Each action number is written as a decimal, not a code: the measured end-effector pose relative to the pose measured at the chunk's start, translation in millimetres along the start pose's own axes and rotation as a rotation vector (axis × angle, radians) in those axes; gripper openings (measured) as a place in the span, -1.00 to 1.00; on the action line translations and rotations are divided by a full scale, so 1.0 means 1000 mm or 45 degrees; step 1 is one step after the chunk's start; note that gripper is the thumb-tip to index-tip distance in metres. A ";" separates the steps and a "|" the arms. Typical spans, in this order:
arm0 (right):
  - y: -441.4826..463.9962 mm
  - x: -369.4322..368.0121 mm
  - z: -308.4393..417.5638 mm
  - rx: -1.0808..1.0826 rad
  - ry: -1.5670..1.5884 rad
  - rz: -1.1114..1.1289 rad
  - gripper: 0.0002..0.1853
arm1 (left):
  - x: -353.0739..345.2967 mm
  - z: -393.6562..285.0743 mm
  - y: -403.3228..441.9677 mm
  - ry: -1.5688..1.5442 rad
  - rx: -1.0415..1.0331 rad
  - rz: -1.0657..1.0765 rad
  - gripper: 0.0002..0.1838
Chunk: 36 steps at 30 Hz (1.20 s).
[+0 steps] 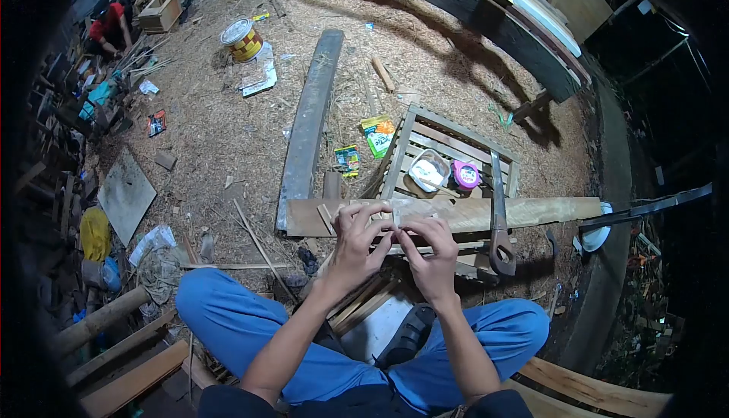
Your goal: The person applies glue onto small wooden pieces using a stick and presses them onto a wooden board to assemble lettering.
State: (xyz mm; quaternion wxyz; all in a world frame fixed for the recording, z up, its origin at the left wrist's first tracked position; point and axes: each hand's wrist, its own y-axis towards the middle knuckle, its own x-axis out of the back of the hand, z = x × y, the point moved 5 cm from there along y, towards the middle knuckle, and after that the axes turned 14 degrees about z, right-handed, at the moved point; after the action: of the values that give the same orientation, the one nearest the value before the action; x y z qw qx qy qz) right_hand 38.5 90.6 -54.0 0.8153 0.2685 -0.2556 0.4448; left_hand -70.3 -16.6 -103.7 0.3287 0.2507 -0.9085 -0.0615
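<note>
My left hand and my right hand meet over a flat wooden board, fingertips pinched together. Whatever lies between the fingers is too small to make out. The board runs across the near side of a slatted wooden crate. Just right of my right hand, a handsaw rests across board and crate, handle toward me. On the slats sit a pink tape measure and a plastic tub with white contents.
A long dark plank lies on shavings-covered ground, near a green packet and a smaller packet. Farther off are a yellow-and-red bucket and a person in red. A heavy beam spans the far right.
</note>
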 end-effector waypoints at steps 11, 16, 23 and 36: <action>0.049 -0.011 -0.130 -0.295 0.313 0.293 -0.77 | -0.008 0.037 0.001 0.067 0.260 -0.012 -0.68; 0.059 -0.042 -0.167 -0.349 0.468 0.391 -0.76 | -0.015 0.045 -0.012 0.160 0.321 0.066 -0.68; 0.073 -0.050 -0.168 -0.309 0.469 0.464 -0.75 | -0.024 0.048 -0.017 0.202 0.367 0.086 -0.69; 0.053 -0.026 -0.124 -0.270 0.434 0.645 -0.76 | -0.038 0.029 0.018 0.150 0.277 0.036 -0.77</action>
State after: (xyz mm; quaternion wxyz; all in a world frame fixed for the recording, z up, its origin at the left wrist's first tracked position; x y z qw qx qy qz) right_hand 2.3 182.6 -149.9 0.7331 0.0314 -0.2192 0.6430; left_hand -70.7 16.3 -143.4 0.3533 0.2752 -0.8923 0.0568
